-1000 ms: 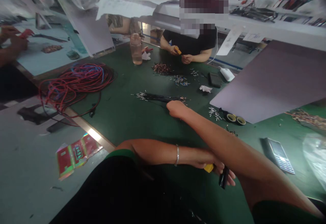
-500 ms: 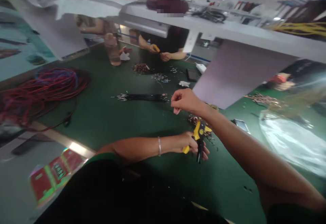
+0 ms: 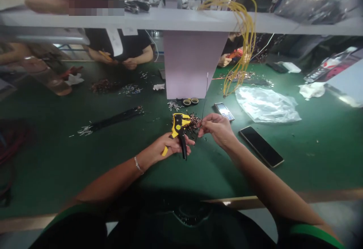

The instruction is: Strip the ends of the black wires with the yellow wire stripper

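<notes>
As the view swung round to the right, the yellow-and-black wire stripper (image 3: 178, 128) came up into plain sight, and it was right out over the green bench mat (image 3: 56, 173) near the person. The left hand (image 3: 167, 147) was closed round its handles, a firm grip by the look of it. The right hand (image 3: 215, 126) was nearly shut too, pinching a thin black wire (image 3: 204, 98) that stood almost upright just beside the stripper. Right behind the tool sat a little heap of wire scraps (image 3: 193, 122). Two tape rolls (image 3: 190, 101) lay farther back, a bundle of black wires (image 3: 113, 119) off left, and a keypad phone (image 3: 224, 111), a smartphone (image 3: 261, 146) and a plastic bag (image 3: 263, 105) off right.
</notes>
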A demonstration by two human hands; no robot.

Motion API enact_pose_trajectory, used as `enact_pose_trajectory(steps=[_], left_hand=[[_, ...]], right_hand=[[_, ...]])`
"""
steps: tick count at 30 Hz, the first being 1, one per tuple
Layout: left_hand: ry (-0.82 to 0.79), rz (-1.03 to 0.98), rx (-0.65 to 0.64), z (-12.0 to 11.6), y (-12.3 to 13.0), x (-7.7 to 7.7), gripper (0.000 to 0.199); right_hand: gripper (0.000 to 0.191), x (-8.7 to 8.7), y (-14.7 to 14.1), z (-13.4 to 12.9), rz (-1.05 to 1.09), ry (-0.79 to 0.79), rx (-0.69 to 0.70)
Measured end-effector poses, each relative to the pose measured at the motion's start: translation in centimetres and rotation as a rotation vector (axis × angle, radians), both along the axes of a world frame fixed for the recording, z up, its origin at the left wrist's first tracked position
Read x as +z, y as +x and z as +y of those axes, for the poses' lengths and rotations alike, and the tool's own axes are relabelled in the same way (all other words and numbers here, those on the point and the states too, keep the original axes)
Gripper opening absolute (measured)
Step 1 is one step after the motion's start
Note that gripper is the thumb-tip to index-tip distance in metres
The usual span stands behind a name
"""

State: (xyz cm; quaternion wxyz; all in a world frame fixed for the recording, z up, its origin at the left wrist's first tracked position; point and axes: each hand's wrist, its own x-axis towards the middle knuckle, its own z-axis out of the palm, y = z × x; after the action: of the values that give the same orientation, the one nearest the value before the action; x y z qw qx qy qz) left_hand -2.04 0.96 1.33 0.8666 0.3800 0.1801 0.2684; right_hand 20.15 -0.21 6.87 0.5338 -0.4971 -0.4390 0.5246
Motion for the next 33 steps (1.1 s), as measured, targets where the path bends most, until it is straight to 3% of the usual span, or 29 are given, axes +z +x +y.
enact_pose_trajectory(steps=[4,9,22,33], left_hand=[[-0.013,-0.011,-0.037,-0.2,-0.1,0.3,0.043],[-0.037,0.001,0.038,-0.1,0.0,0.7,0.037],[0.117,0.100,0.108,0.2,-0.6,2.3,0.036],[0.199,0.155,0.053,0.5,-0.7,2.3,0.042]], right_hand=[[0.021,-1.5,0.3,0.0,0.076,0.009,-0.049],[0.019,-2.3,0.2,-0.1,0.162,0.016,-0.114],[0.020,-1.9,1.3,-1.2,0.106,-0.023,0.030],[0.018,-1.5,2.6,-2.2,0.068,0.036,0.017]])
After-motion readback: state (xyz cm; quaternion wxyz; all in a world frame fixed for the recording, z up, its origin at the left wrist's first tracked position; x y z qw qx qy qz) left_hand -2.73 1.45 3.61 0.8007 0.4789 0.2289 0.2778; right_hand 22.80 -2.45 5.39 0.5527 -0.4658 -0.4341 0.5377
